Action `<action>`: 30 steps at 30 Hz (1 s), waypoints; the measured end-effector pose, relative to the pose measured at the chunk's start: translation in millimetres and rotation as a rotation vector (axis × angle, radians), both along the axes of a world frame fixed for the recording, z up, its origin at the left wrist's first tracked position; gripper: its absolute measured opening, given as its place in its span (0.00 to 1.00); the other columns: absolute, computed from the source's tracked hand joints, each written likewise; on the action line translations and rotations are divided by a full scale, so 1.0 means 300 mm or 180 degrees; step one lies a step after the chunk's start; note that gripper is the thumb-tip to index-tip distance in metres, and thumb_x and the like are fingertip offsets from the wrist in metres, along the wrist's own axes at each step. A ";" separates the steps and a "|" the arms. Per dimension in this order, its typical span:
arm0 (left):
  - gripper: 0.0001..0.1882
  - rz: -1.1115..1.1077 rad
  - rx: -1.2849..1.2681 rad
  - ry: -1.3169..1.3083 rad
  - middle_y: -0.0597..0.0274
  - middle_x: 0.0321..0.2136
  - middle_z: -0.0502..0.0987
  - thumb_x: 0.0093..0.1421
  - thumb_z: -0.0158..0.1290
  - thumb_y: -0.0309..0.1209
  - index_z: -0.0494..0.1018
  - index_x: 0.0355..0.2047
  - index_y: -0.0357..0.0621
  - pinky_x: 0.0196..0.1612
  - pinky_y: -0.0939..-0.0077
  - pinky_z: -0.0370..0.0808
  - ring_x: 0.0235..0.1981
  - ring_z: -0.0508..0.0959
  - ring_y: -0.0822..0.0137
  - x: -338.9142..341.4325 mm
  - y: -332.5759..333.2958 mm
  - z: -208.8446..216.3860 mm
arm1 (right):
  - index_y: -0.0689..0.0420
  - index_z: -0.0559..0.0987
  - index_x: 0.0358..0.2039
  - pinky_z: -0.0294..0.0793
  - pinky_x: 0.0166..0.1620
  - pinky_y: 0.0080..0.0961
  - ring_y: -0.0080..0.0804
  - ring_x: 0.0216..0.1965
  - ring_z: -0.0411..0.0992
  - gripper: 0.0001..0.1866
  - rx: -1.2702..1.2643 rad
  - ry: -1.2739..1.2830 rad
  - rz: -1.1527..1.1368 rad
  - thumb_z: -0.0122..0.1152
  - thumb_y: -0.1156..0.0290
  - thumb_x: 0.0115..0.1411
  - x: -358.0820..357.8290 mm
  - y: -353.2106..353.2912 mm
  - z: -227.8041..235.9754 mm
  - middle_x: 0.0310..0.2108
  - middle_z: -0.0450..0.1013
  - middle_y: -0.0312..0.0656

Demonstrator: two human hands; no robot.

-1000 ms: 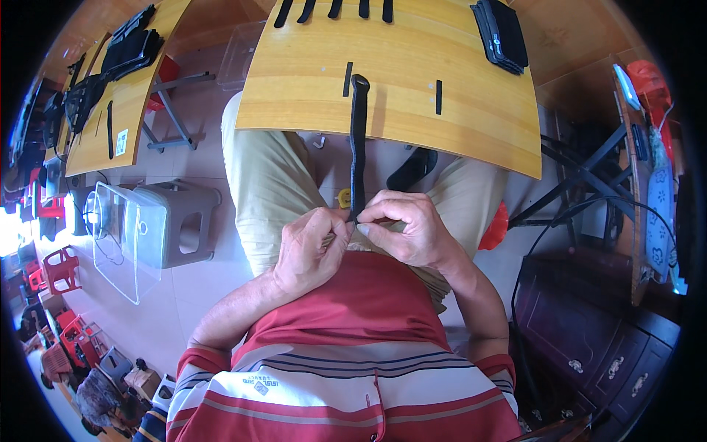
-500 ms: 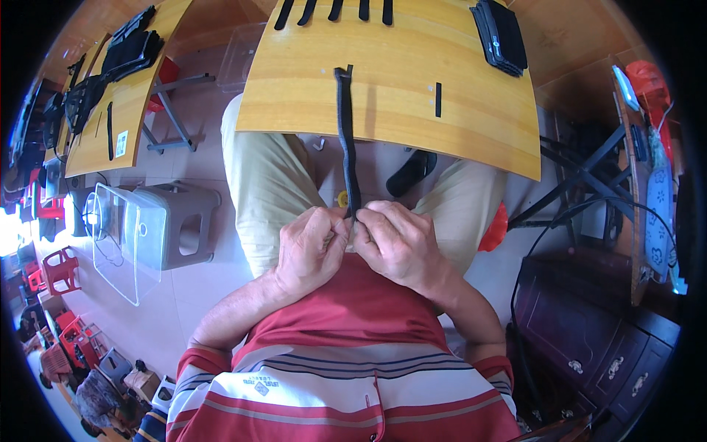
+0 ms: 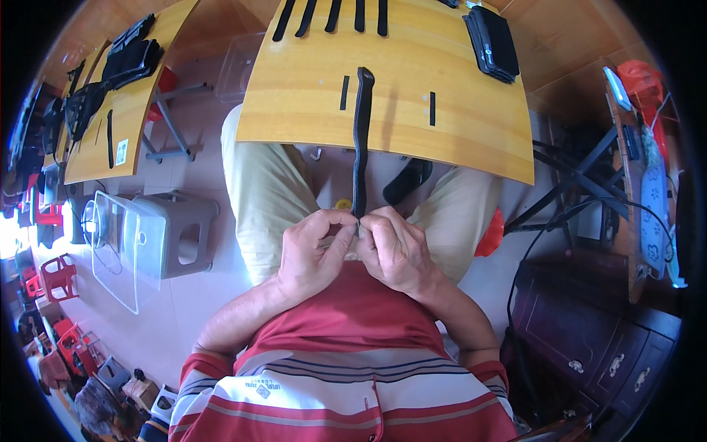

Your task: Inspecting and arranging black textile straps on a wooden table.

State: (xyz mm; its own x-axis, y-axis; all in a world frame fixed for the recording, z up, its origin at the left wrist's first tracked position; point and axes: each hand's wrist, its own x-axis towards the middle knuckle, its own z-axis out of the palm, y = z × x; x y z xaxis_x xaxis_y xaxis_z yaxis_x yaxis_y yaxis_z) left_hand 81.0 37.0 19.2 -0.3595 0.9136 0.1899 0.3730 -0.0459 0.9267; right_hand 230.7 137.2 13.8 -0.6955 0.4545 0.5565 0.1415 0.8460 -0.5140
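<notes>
A long black fabric strap [image 3: 361, 140] runs from the table top over its near edge to my lap. Both hands pinch its near end. The fingertips of my left hand [image 3: 313, 250] are closed at that end, from the left side. Against them, my right hand [image 3: 398, 250] has thumb and curled fingers closed on the same end. My fingers cover the very tip, so its detail is hidden. The strap's far end lies on the wood between two short black strips, the left strip [image 3: 345, 93] and the right strip [image 3: 432, 109].
Several black straps [image 3: 333, 16] lie in a row at the table's [image 3: 471, 147] far side. A stack of folded black pieces [image 3: 491, 44] sits at the far right. Left stand a grey stool [image 3: 180, 228] and a side table [image 3: 121, 96] with black items. A dark cabinet [image 3: 582, 339] stands right.
The strap has turned, showing more of its broad face, and its far end sits further right on the table. The left short strip now shows fully. My left fingers have shifted at the near end.
</notes>
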 end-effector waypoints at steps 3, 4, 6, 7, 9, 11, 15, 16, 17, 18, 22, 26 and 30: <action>0.06 0.0026 -0.0335 -0.0679 0.56 0.30 0.83 0.63 0.61 0.21 0.78 0.40 0.35 0.33 0.76 0.80 0.30 0.84 0.70 -0.002 -0.008 0.003 | 0.64 0.73 0.39 0.77 0.28 0.36 0.43 0.27 0.75 0.15 -0.0183 0.0064 0.0049 0.65 0.83 0.51 -0.005 0.000 0.011 0.29 0.70 0.46; 0.06 0.0042 -0.0329 -0.0923 0.58 0.31 0.84 0.64 0.61 0.22 0.79 0.40 0.35 0.34 0.79 0.80 0.31 0.83 0.73 -0.003 -0.009 0.001 | 0.63 0.73 0.39 0.77 0.28 0.36 0.43 0.27 0.76 0.15 -0.0215 0.0095 0.0063 0.65 0.83 0.52 -0.007 -0.002 0.015 0.30 0.70 0.46; 0.06 0.0028 -0.0347 -0.1095 0.58 0.31 0.84 0.64 0.61 0.23 0.79 0.40 0.34 0.34 0.80 0.80 0.30 0.83 0.75 -0.013 -0.015 -0.008 | 0.63 0.73 0.39 0.76 0.28 0.36 0.43 0.27 0.76 0.14 -0.0246 0.0111 0.0077 0.64 0.84 0.52 -0.010 -0.003 0.028 0.30 0.70 0.46; 0.07 0.0012 -0.0368 -0.1273 0.59 0.31 0.84 0.64 0.62 0.23 0.80 0.40 0.33 0.34 0.81 0.80 0.30 0.82 0.76 -0.017 -0.018 -0.010 | 0.64 0.73 0.39 0.76 0.28 0.36 0.44 0.27 0.76 0.14 -0.0283 0.0122 0.0088 0.64 0.84 0.52 -0.011 -0.004 0.033 0.30 0.70 0.46; 0.06 0.0007 -0.0378 -0.1152 0.59 0.31 0.84 0.64 0.62 0.23 0.80 0.40 0.34 0.34 0.81 0.79 0.30 0.82 0.77 -0.021 -0.018 -0.001 | 0.64 0.73 0.39 0.76 0.28 0.37 0.44 0.27 0.76 0.14 -0.0336 0.0119 0.0091 0.64 0.84 0.52 -0.011 -0.005 0.038 0.30 0.70 0.47; 0.06 0.0003 -0.0392 -0.1032 0.59 0.31 0.84 0.64 0.62 0.23 0.81 0.40 0.34 0.34 0.82 0.79 0.30 0.82 0.78 -0.025 -0.016 0.007 | 0.64 0.72 0.39 0.76 0.28 0.37 0.44 0.27 0.76 0.14 -0.0394 0.0114 0.0094 0.64 0.84 0.52 -0.012 -0.006 0.038 0.30 0.70 0.47; 0.07 0.0033 -0.0247 -0.0299 0.58 0.32 0.85 0.62 0.64 0.24 0.82 0.39 0.36 0.34 0.80 0.79 0.31 0.83 0.73 -0.030 -0.010 0.013 | 0.64 0.73 0.39 0.76 0.29 0.37 0.44 0.27 0.76 0.14 -0.0512 0.0130 0.0091 0.64 0.85 0.52 -0.011 -0.011 0.031 0.30 0.70 0.47; 0.07 0.0038 -0.0168 -0.0068 0.57 0.33 0.85 0.61 0.65 0.24 0.82 0.39 0.36 0.35 0.79 0.79 0.31 0.84 0.72 -0.031 -0.010 0.012 | 0.64 0.73 0.39 0.77 0.29 0.37 0.44 0.28 0.76 0.14 -0.0539 0.0129 0.0084 0.64 0.85 0.53 -0.010 -0.013 0.027 0.30 0.71 0.47; 0.07 0.0036 -0.0172 -0.0068 0.57 0.33 0.85 0.61 0.65 0.24 0.82 0.39 0.36 0.35 0.79 0.79 0.31 0.84 0.72 -0.033 -0.011 0.010 | 0.64 0.73 0.39 0.77 0.29 0.37 0.44 0.28 0.76 0.14 -0.0543 0.0130 0.0082 0.64 0.85 0.53 -0.010 -0.016 0.022 0.30 0.71 0.47; 0.07 0.0023 -0.0159 0.0001 0.56 0.33 0.85 0.60 0.65 0.24 0.83 0.39 0.37 0.35 0.78 0.79 0.31 0.84 0.70 -0.036 -0.014 0.006 | 0.64 0.73 0.39 0.77 0.29 0.37 0.44 0.28 0.76 0.14 -0.0558 0.0149 0.0067 0.64 0.84 0.53 -0.013 -0.021 0.017 0.30 0.71 0.47; 0.07 -0.0007 -0.0502 -0.0210 0.56 0.33 0.85 0.60 0.65 0.25 0.83 0.38 0.36 0.36 0.78 0.79 0.32 0.84 0.70 -0.046 -0.021 0.014 | 0.65 0.72 0.40 0.76 0.28 0.38 0.45 0.26 0.75 0.15 -0.0611 0.0160 0.0060 0.62 0.88 0.52 -0.017 -0.043 -0.001 0.29 0.71 0.48; 0.06 -0.0100 -0.0590 -0.0532 0.57 0.32 0.85 0.60 0.65 0.25 0.83 0.37 0.36 0.36 0.78 0.79 0.32 0.84 0.72 -0.061 -0.025 0.007 | 0.65 0.72 0.40 0.77 0.28 0.37 0.45 0.26 0.75 0.15 -0.0542 0.0106 0.0085 0.62 0.87 0.52 -0.014 -0.049 0.004 0.29 0.71 0.48; 0.06 -0.0272 -0.0643 -0.0710 0.58 0.33 0.85 0.62 0.64 0.22 0.82 0.38 0.34 0.37 0.79 0.80 0.33 0.83 0.74 -0.067 -0.029 0.021 | 0.66 0.72 0.39 0.77 0.27 0.37 0.45 0.27 0.75 0.14 -0.0388 0.0014 0.0148 0.62 0.86 0.52 -0.006 -0.048 0.015 0.30 0.71 0.49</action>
State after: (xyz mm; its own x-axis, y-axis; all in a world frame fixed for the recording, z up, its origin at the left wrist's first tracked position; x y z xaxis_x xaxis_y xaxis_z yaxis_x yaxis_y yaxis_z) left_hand 60.9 28.2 25.5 -0.2922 0.9535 -0.0736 0.1622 0.1253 0.9788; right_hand 228.9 122.9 18.3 -0.7151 0.4863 0.5022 0.1011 0.7828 -0.6140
